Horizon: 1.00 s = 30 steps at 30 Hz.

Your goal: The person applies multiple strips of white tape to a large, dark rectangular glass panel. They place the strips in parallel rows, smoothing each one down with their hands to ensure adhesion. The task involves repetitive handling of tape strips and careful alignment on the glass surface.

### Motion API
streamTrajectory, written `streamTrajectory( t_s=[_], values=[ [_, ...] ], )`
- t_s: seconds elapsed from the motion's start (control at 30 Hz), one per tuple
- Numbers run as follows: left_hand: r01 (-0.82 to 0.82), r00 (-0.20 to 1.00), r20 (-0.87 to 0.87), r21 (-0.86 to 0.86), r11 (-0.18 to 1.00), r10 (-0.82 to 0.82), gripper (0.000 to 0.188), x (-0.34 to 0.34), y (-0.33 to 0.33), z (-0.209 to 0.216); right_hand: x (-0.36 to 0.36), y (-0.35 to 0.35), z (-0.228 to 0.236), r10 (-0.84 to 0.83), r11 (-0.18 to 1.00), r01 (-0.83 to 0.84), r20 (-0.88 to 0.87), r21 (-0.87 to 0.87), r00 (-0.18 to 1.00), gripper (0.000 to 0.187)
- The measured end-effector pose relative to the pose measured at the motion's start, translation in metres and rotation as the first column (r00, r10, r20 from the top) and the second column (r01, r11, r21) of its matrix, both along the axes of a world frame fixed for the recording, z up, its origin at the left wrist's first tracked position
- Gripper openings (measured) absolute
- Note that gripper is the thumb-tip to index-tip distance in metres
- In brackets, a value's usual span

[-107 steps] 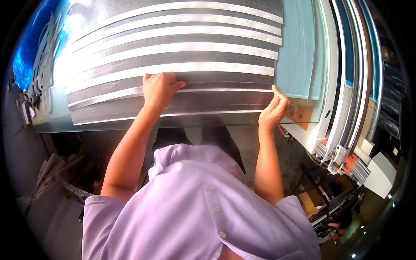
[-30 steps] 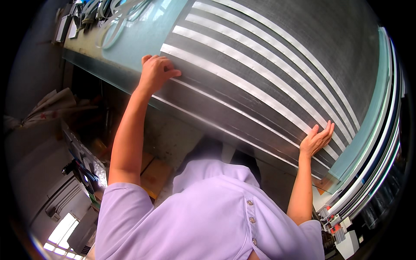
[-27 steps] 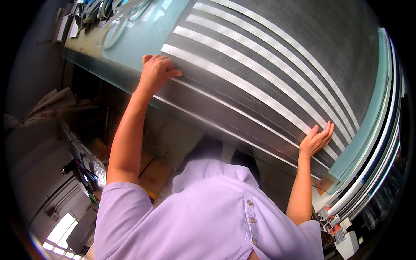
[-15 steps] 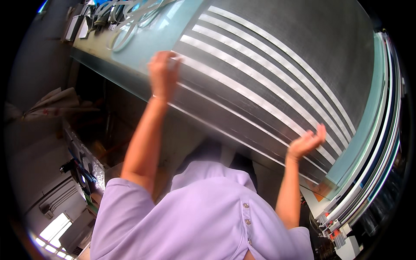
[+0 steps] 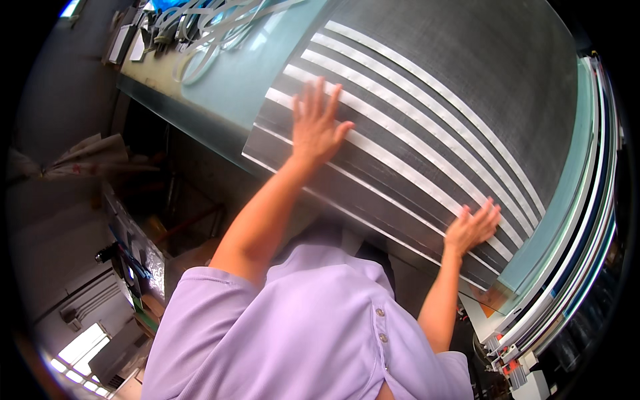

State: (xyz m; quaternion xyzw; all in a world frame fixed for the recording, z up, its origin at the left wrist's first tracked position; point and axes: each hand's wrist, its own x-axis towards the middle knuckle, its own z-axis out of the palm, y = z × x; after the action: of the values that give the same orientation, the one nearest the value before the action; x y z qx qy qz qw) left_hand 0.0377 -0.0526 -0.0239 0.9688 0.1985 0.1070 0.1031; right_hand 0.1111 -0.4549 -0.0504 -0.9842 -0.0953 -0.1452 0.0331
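Note:
A large dark grey sheet (image 5: 460,47) lies on the glass-topped table, with several long white strips (image 5: 393,165) running side by side across it. My left hand (image 5: 317,130) is spread flat over the strips near the sheet's left end, fingers apart and holding nothing. Near the strips' right ends, my right hand (image 5: 472,227) rests palm down, fingers stretched out and also free of anything. The palms hide parts of the strips under them; firm contact cannot be judged for the left hand.
Loose, looped white strips (image 5: 213,40) lie on the pale glass tabletop (image 5: 270,63) at the far left, beside dark tools. Long layered rails or panels (image 5: 590,200) curve along the right edge. A crumpled cloth (image 5: 90,153) hangs at the left.
My left hand has moved right from the sheet's left edge, going from a closed pinch to spread fingers. My right hand has turned from raised to palm down on the strips.

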Motion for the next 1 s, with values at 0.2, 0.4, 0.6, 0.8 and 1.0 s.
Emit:
streamTrajectory(
  t_s=[0.2,0.4,0.6,0.8,1.0],
  values=[
    [-0.2,0.98,0.041,0.134,0.971,0.196,0.075,-0.022,0.094,-0.018,0.014,-0.083,-0.014,-0.144,0.988,0.145,-0.009,0.048,0.989,0.066],
    [-0.223,0.971,-0.034,0.222,0.949,0.236,0.075,-0.015,0.123,-0.019,0.012,-0.212,-0.033,-0.49,0.868,0.483,-0.046,-0.112,0.87,0.067],
    [-0.21,0.977,0.031,0.262,0.942,0.21,0.069,-0.034,0.145,-0.045,0.016,-0.198,-0.022,-0.468,0.879,0.476,-0.13,0.028,0.874,0.07],
    [-0.295,0.95,0.017,0.371,0.881,0.311,0.067,-0.032,0.156,-0.058,0.02,-0.188,-0.004,-0.543,0.836,0.547,-0.188,-0.035,0.818,0.072],
    [-0.43,0.903,0.212,0.479,0.765,0.374,0.068,-0.039,0.143,-0.067,0.011,-0.216,-0.019,-0.556,0.751,0.486,0.033,0.447,0.83,0.036]
  ],
)
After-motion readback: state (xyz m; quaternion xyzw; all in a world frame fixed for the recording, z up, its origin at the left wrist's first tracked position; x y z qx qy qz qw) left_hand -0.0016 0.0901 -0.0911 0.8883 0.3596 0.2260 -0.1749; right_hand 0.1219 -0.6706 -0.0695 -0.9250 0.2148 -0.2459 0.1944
